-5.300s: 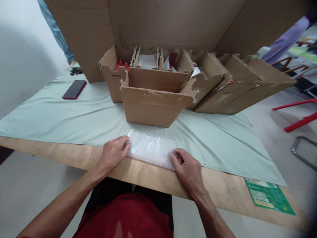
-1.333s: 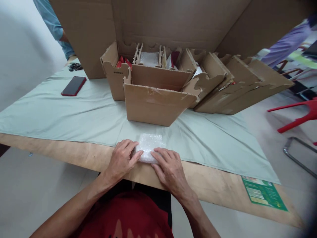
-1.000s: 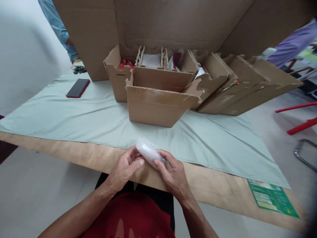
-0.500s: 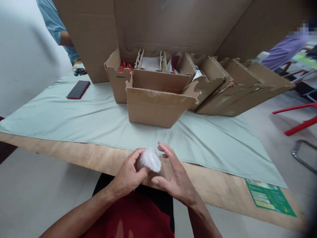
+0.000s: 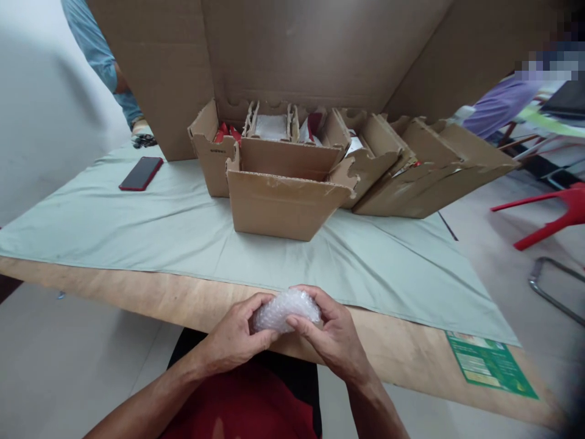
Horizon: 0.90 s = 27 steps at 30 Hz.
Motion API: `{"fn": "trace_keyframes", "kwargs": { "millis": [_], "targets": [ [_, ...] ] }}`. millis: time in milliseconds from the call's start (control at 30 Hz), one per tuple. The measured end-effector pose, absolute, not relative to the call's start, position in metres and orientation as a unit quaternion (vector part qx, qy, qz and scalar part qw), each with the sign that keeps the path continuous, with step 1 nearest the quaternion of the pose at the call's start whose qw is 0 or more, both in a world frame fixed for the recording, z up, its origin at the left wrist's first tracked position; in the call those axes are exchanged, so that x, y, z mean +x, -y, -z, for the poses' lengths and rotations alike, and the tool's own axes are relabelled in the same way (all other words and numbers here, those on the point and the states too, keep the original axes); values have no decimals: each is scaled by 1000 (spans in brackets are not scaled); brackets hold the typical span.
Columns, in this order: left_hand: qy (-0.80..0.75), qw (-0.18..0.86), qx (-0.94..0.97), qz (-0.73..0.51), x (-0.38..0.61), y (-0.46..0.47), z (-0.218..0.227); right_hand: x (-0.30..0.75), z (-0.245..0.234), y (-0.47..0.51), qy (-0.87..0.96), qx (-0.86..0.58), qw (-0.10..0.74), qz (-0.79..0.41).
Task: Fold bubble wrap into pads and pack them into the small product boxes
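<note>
Left hand [image 5: 235, 338] and right hand [image 5: 336, 338] are closed around a bubble-wrap bundle [image 5: 286, 308] at lower centre, above the table [image 5: 150, 292] edge. Behind an open cardboard box [image 5: 278, 207], compartments [image 5: 208, 155] are filled with white packets [image 5: 270, 126] and red items [image 5: 222, 131].

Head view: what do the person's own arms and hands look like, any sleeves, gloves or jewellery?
The left hand and right hand are bare: no gloves, and no ring, watch or wristband in sight. The left forearm and right forearm are uncovered down to the picture's edge; no sleeve shows. Between them is a red and black fabric garment on the torso.
</note>
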<state>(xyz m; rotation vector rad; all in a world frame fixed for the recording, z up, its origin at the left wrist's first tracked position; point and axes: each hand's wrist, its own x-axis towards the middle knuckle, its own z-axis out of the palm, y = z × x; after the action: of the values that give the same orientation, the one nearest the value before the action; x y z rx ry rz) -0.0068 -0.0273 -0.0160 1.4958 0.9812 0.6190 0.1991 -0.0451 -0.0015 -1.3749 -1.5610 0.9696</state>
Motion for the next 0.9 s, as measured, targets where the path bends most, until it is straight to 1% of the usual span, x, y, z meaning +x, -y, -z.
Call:
{"fn": "trace_keyframes", "kwargs": {
  "millis": [67, 167, 267, 367, 433, 533, 600, 633, 700, 767, 833, 900],
  "targets": [
    [-410, 597, 637, -264, -6, 25, 13, 204, -2, 46, 629, -541, 398, -392],
    [-398, 594, 651, -254, -7, 23, 10, 212, -7, 47, 658, -539, 354, -390],
    [-398, 577, 678, -224, -11, 20, 10, 220, -13, 46, 686, -526, 314, -392],
    [-372, 538, 728, -206, -17, 9, 5, 227, -18, 42, 696, -526, 310, -378],
    [-361, 440, 781, -259, -20, -7, -4, 234, -21, 38, 692, -542, 327, -348],
    [-356, 178, 835, -380, -18, -47, -27, 248, -30, 31, 673, -562, 368, -308],
    [-354, 27, 839, -412, -13, -80, -44, 259, -39, 26, 656, -569, 398, -297],
    [-356, -24, 839, -410, -10, -96, -52, 264, -45, 24, 645, -571, 416, -292],
    [-367, -82, 841, -390, -3, -123, -62, 273, -60, 18, 615, -577, 462, -276],
    [-376, -104, 836, -387, 2, -136, -63, 280, -78, 10, 573, -590, 516, -241],
    [-372, -113, 820, -420, 5, -135, -56, 285, -98, -2, 528, -606, 569, -173],
    [-365, -112, 798, -466, 6, -125, -42, 289, -116, -19, 525, -611, 584, -104]
  ]
}}
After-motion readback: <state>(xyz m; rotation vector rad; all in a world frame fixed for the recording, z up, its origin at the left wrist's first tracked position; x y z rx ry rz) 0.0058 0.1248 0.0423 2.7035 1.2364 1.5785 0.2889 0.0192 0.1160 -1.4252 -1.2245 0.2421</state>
